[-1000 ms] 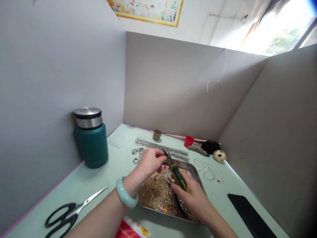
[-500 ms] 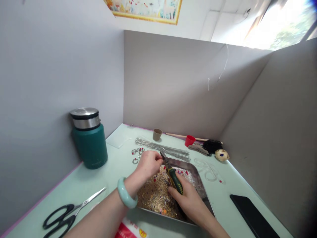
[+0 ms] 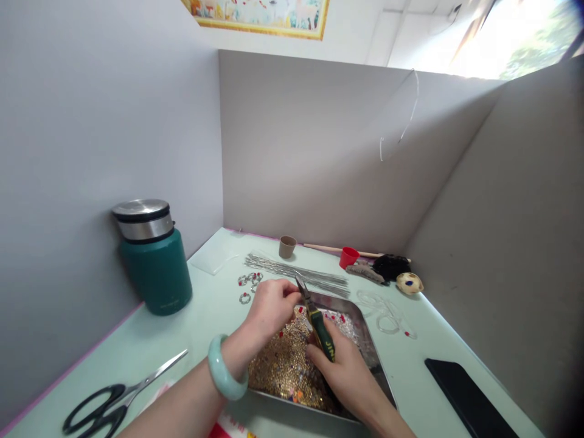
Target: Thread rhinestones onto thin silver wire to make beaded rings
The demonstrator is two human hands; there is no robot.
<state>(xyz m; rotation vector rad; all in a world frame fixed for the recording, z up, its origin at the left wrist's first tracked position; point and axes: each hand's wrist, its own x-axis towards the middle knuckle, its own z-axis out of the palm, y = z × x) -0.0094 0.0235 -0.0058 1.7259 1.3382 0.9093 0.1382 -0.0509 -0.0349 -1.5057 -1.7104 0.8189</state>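
Observation:
My right hand is wrapped round the dark green handles of a pair of pliers, whose jaws point up and to the left. At the tip of the jaws my left hand is closed in a pinch; what lies between its fingertips is too small to make out. A pale green bangle circles my left wrist. Both hands are above a metal tray that holds many gold beads, with red and clear ones at its far side. Several beaded rings lie left of my left hand.
A bundle of thin wires lies behind the tray. Scissors and a teal flask stand on the left side. To the right are clear tubing, a black phone-like slab, a red cup and a brown cup.
The view has shifted slightly, so the flask and scissors appear further left. Both hands keep their places at the pliers' jaws and handles, with hardly any movement.

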